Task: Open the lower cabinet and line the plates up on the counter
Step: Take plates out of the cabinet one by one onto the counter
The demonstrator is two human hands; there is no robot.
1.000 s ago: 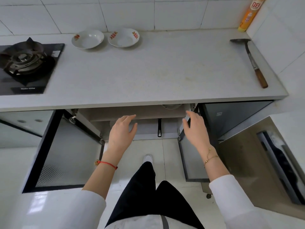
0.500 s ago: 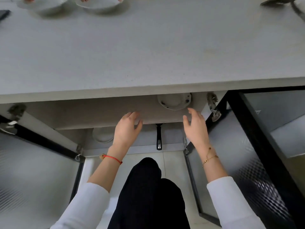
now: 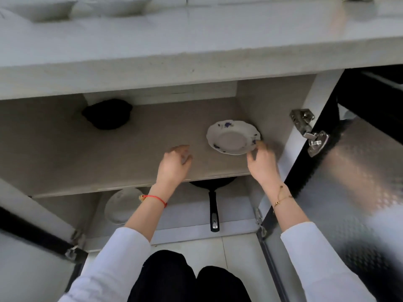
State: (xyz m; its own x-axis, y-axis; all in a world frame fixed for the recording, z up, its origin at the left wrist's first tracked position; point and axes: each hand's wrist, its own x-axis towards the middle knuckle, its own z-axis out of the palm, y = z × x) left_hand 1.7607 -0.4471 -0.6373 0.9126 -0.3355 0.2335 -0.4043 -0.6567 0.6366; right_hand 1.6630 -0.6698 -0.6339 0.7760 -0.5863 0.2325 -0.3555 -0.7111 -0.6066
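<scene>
The plate [image 3: 233, 137] lies flat, face up, on the upper shelf [image 3: 135, 153] of the open cabinet, near the shelf's right end and a little back from its front edge; it is round with a wavy rim, so it has no long axis, and its blue flower marks sit on the far rim and the near left rim. The right hand [image 3: 262, 164] reaches in from the front with its fingertips touching the plate's near right rim, fingers slightly curled; whether they already pinch the rim cannot be told. The left hand [image 3: 174, 164] rests on the shelf to the plate's left, apart from it, fingers curled loosely and holding nothing. Between plate and right cabinet wall there is only a narrow strip of shelf, while the shelf to the left is bare as far as a dark object [image 3: 107, 114] at the back left. The counter [image 3: 196, 40] overhangs the shelf from above. On the lower shelf, a 2nd plate [image 3: 122, 205] lies under the left forearm, and a black pan [image 3: 212, 186] points its handle toward the person. Both doors stand open; the right door [image 3: 349, 192] is just beside the right forearm.
</scene>
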